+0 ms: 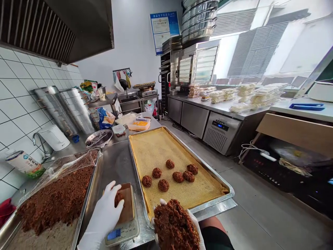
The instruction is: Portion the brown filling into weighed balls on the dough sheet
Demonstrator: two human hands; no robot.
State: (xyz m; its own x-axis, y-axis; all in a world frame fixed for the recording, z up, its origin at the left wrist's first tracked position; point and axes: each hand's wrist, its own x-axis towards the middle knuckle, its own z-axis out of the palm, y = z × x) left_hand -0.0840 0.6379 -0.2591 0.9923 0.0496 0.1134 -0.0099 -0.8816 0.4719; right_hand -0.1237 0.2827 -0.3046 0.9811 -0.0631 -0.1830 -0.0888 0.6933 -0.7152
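Observation:
My left hand, in a white glove, rests over a small kitchen scale, its fingers pinched on a brown lump on the scale's platform. Cupped low at the counter's front edge, my gloved right hand holds a big clump of brown mixture. A metal baking tray lined with a yellow mat carries several round brown balls. To the left, a steel pan under loose plastic film holds a bed of the same brown mixture.
Further back on the steel counter are a metal bowl, a plastic container and bags. A faucet and a jar sit by the tiled wall. Across the aisle stand a counter with stacked packages and an oven.

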